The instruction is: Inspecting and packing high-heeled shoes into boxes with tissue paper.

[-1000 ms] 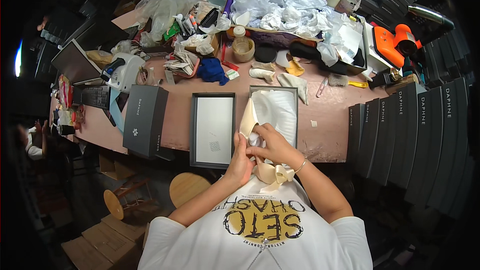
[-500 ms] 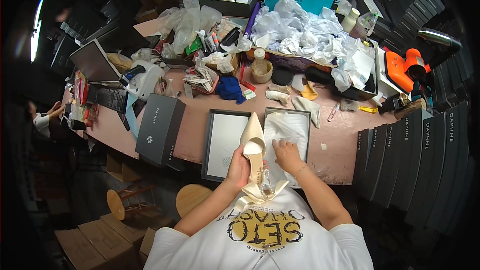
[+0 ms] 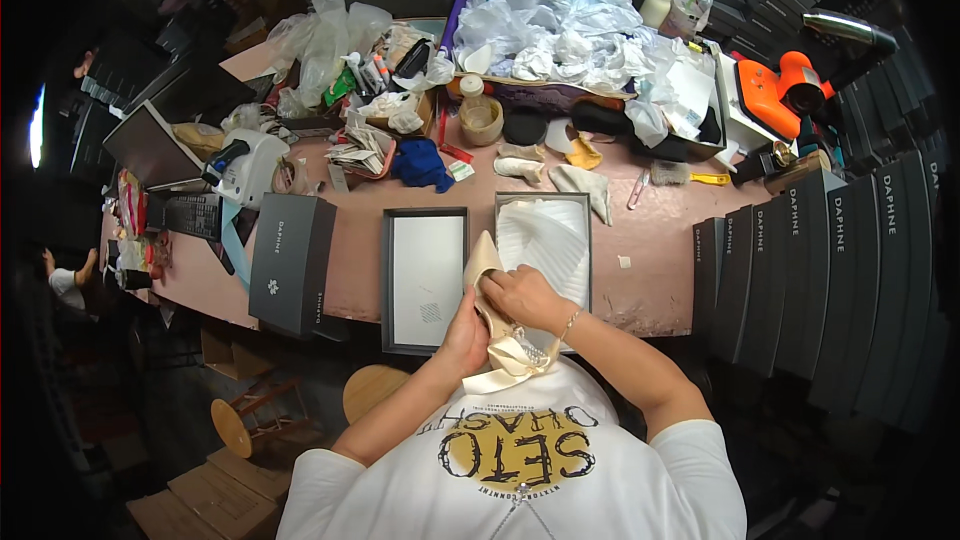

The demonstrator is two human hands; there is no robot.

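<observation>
A cream, pointed-toe shoe (image 3: 483,253) with a satin bow and a sparkly strap at its heel end is held in front of my chest, toe pointing away from me. My left hand (image 3: 464,336) is closed around its side. My right hand (image 3: 528,298) is bent over the shoe's opening, its fingertips hidden inside; what they grip cannot be seen. Just beyond, an open dark shoebox (image 3: 590,260) holds white tissue paper (image 3: 545,240). To its left lies a dark-rimmed tray-like box part (image 3: 386,275) with a white inside.
A closed dark shoebox (image 3: 290,265) stands at left, and a row of upright dark shoeboxes (image 3: 800,280) at right. Crumpled white paper (image 3: 560,25) fills a large box behind. A brush (image 3: 670,173), cloths (image 3: 580,190) and a jar (image 3: 481,120) lie across the table's back.
My right hand has moved from the tissue in the right box to the shoe's opening. The shoe stays in my left hand. The whole view has shifted slightly.
</observation>
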